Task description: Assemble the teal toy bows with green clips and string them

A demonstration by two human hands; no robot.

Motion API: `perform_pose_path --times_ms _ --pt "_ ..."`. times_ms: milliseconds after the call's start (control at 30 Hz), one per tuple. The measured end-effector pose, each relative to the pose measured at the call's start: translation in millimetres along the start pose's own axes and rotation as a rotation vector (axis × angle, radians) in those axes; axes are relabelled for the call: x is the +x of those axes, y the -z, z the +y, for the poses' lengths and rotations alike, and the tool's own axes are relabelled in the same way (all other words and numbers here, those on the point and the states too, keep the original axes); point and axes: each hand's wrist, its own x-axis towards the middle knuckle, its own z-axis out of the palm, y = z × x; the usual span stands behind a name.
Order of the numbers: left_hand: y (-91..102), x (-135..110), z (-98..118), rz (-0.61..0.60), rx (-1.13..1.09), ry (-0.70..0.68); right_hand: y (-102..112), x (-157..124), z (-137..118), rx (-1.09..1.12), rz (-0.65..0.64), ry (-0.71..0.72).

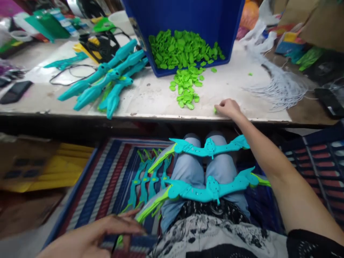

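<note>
My right hand (228,108) is at the table's front edge, fingers pinched on a small green plastic piece (215,110). At the lower left, my left hand (107,229) has its fingers closed around the green limb tip of a turquoise toy bow (193,191); the fingers partly hide that tip. This bow lies across my lap, and a second toy bow (196,148) rests on my knees beyond it. A heap of the same green pieces (185,84) has spilled onto the table from a tilted blue bin (188,12).
Several turquoise bow parts (102,80) are stacked on the table, left of the bin. White strings (282,86) lie in a bundle at the right, near a black phone (329,102). More assembled bows (146,179) rest on a striped surface (94,179) left of my legs.
</note>
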Motion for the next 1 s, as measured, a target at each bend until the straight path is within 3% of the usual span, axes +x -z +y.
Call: perform_pose_path --times_ms 100,167,267,333,400,500,600,667,700,767,833,933,1000 --pt "-36.2 -50 -32 0.128 -0.19 0.215 -7 2 10 0.027 0.098 0.103" --pt "-69.6 -63 -40 0.151 -0.353 0.373 -8 2 15 0.02 0.098 0.161" --pt "-112.4 -52 -25 -0.055 -0.582 0.409 -8 1 21 -0.041 0.085 0.219" --pt "-122.5 -33 -5 -0.136 -0.545 0.346 -9 -1 24 -0.079 0.112 0.281" --pt "-112.7 -11 19 -0.095 -0.386 0.286 -12 -4 28 -0.1 0.131 0.4" --pt "-69.5 37 56 0.066 -0.166 0.14 -17 -3 34 -0.141 0.106 0.598" --pt "-25.4 118 88 0.335 0.051 -0.097 -18 -4 38 -0.198 0.074 0.671" --pt "-11.3 183 101 0.489 0.219 -0.227 -17 -6 38 -0.212 0.061 0.668" --pt "-9.8 214 106 0.514 0.283 -0.236 -17 -8 37 -0.21 0.06 0.664" --pt "-15.8 266 111 0.439 0.372 -0.195 -18 -11 36 -0.185 0.072 0.653" --pt "-28.7 297 111 0.403 0.48 -0.213 -19 -12 34 -0.134 0.103 0.64" --pt "-46.2 311 108 0.462 0.608 -0.262 -20 -20 33 -0.041 0.151 0.607" --pt "-47.2 308 107 0.469 0.618 -0.226 -17 -35 33 0.044 0.182 0.594"
